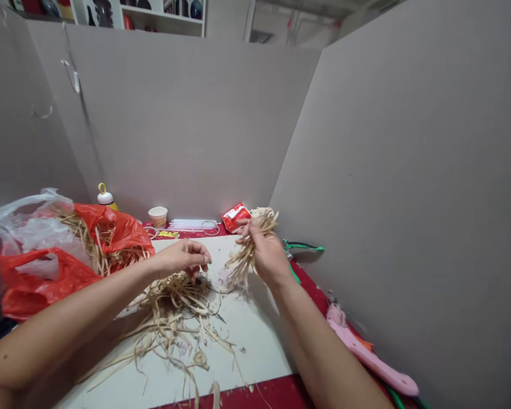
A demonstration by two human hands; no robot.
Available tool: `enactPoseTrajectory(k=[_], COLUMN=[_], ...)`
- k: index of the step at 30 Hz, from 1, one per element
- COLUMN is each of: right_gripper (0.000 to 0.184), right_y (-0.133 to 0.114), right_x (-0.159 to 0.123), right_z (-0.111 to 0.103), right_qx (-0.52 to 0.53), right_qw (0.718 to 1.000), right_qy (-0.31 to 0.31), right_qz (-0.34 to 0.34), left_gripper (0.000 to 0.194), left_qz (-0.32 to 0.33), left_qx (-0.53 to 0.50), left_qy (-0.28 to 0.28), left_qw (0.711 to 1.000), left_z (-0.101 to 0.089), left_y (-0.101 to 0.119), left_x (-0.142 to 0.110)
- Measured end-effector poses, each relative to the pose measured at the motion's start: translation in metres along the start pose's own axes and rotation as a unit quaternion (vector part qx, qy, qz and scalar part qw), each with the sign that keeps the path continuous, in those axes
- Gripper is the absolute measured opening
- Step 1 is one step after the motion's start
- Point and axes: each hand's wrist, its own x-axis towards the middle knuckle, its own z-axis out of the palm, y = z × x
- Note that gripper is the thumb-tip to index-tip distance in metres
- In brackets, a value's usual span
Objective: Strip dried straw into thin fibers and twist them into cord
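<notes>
Even, moderately bright light; soft shadows on grey partitions (174,119); wide-angle stretching at edges; slight hand (266,247) blur.

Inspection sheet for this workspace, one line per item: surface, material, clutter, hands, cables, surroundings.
Surface: white board on red cloth, strewn with scraps.
Material: strip bundle held; loose strip heap on board.
Clutter: red bag with more strips, paper cup, bottle, red packet, pink-handled tool.
Hands: right hand grips the bundle; left hand over the heap, fingers curled, contents unclear.
Cables: white cord-like loop on left side, connection unclear.
Surroundings: grey partitions; shelving beyond.
</notes>
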Motion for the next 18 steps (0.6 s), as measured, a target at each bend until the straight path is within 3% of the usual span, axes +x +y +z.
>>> enactPoseTrajectory(k=[2, 4, 9, 12, 14, 15, 18], right_gripper=[0.039, 0.039, 0.040, 0.041, 0.040, 0.039, 0.036], right_y=[-0.014, -0.029, -0.051, -0.056, -0.056, -0.055, -0.050], right_x=[0.003, 0.004, 0.004, 0.005, 0.006, 0.007, 0.011], right_z=[-0.006, -0.011, -0.025, -0.030, -0.033, -0.035, -0.040], right_qx=[0.073, 0.125, 0.120, 0.117, 0.117, 0.117, 0.116], right_qw=[0.997, 0.991, 0.992, 0.991, 0.990, 0.989, 0.987], right_qy=[0.000, 0.008, 0.043, 0.062, 0.074, 0.077, 0.069], right_qz=[0.016, 0.038, 0.023, 0.023, 0.031, 0.038, 0.083], left_gripper=[0.017, 0.012, 0.014, 0.011, 0.006, 0.006, 0.004], left_qz=[0.039, 0.079, 0.168, 0.151, 0.113, 0.094, 0.068], left_qx=[0.107, 0.242, 0.504, 0.576, 0.575, 0.550, 0.369], left_qy=[0.029, 0.047, -0.005, -0.036, -0.043, -0.039, -0.025], left_qw=[0.993, 0.966, 0.847, 0.802, 0.809, 0.829, 0.927], left_z=[-0.002, 0.002, 0.031, 0.046, 0.048, 0.046, 0.031], left_y=[-0.006, -0.014, -0.029, -0.033, -0.032, -0.030, -0.018], left_x=[0.005, 0.010, 0.027, 0.038, 0.043, 0.045, 0.046])
